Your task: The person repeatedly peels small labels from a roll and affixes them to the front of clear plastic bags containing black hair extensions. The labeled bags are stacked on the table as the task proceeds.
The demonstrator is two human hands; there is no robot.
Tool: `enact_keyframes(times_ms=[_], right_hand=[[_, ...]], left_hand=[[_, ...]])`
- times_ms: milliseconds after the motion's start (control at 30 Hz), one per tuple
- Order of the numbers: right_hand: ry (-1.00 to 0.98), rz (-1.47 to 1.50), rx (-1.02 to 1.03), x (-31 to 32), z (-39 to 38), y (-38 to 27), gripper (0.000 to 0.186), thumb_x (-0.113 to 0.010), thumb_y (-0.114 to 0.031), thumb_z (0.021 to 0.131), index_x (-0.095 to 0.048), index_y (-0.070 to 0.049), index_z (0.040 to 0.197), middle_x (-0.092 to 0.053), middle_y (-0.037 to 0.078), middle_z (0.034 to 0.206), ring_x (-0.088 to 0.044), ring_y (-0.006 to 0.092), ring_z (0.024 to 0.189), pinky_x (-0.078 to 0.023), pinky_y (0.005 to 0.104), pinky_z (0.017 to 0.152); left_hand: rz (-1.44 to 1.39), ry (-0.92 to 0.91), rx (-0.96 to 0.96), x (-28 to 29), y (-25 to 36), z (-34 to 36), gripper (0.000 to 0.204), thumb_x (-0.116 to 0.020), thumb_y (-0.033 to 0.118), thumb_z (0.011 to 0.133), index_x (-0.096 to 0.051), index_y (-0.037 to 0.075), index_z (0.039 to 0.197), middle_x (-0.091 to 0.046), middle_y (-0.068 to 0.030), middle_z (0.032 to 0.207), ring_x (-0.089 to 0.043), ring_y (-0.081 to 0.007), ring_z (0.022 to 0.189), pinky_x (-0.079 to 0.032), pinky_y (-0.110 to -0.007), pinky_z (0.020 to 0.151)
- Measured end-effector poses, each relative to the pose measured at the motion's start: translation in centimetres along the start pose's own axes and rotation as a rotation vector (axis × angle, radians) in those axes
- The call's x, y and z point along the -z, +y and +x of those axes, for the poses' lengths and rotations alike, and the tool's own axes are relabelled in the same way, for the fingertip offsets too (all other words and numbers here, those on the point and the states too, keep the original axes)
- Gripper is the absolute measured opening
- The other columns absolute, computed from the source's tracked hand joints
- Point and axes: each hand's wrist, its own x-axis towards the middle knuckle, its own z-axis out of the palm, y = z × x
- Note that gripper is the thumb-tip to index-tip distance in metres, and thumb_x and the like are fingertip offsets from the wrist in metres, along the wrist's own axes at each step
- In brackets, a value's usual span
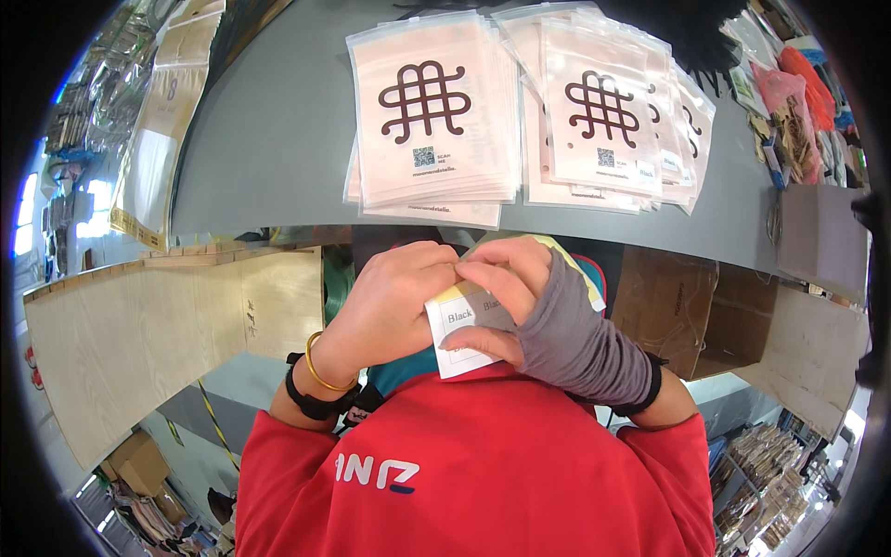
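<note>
My left hand (394, 297) has its fingers closed at the top edge of a small white label sheet (459, 314) with printed text and a yellow backing (580, 269). My right hand (506, 292), in a grey fingerless sleeve, grips the same sheet, thumb across its front, fingertips meeting the left hand's. The sheet is held low, just in front of my red shirt. Beyond my hands on the grey table (260, 139) lie two piles of translucent pink zip bags with dark looped-grid designs, a left pile (432, 176) and a looser right pile (594, 172).
A long printed package (153, 139) lies at the table's left end. Pale wooden boxes (139, 343) sit below at left, a brown cardboard box (659, 316) at right. Mixed bags and goods (798, 102) crowd the upper right; a rack of packed items (761, 473) stands lower right.
</note>
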Motion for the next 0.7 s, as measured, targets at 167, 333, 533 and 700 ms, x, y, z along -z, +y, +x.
enact_keyframes(times_ms=[167, 333, 533, 700], right_hand=[[0.024, 0.029, 0.118, -0.9, 0.2, 1.3, 0.059, -0.093, -0.024, 0.073, -0.062, -0.009, 0.122, -0.062, 0.007, 0.105, -0.063, 0.0278, 0.092, -0.048, 0.0408, 0.077], [0.042, 0.102, 0.066, -1.2, 0.2, 1.6, 0.048, -0.092, -0.014, 0.071, -0.066, -0.011, 0.111, -0.062, 0.005, 0.098, -0.062, 0.0263, 0.086, -0.047, 0.0391, 0.077], [0.031, 0.154, 0.054, -1.1, 0.2, 2.7, 0.037, -0.090, -0.012, 0.073, -0.067, -0.012, 0.102, -0.061, 0.004, 0.094, -0.061, 0.0250, 0.086, -0.045, 0.0385, 0.076], [0.006, 0.145, -0.039, -1.2, 0.4, 2.4, 0.046, -0.092, -0.016, 0.072, -0.064, -0.010, 0.108, -0.064, 0.005, 0.099, -0.063, 0.0272, 0.089, -0.049, 0.0391, 0.081]], left_hand=[[-0.195, -0.090, 0.017, 0.0, -1.6, -0.4, 0.021, -0.083, 0.008, 0.076, -0.068, -0.001, 0.088, -0.060, -0.0126, 0.077, -0.058, -0.0329, 0.070, -0.044, -0.038, 0.061], [-0.427, -0.094, 0.211, -0.8, -2.0, -0.5, 0.020, -0.081, 0.004, 0.082, -0.063, -0.003, 0.080, -0.052, -0.0112, 0.069, -0.047, -0.0248, 0.061, -0.038, -0.034, 0.058], [-0.503, -0.080, 0.335, -1.3, -2.4, -0.3, 0.025, -0.079, -0.001, 0.083, -0.055, -0.002, 0.077, -0.048, -0.0062, 0.068, -0.040, -0.0171, 0.063, -0.036, -0.031, 0.058], [-0.430, -0.019, 0.377, -1.3, -2.5, -0.3, 0.029, -0.078, -0.004, 0.079, -0.050, 0.000, 0.074, -0.045, -0.0048, 0.067, -0.041, -0.0169, 0.065, -0.036, -0.031, 0.059]])
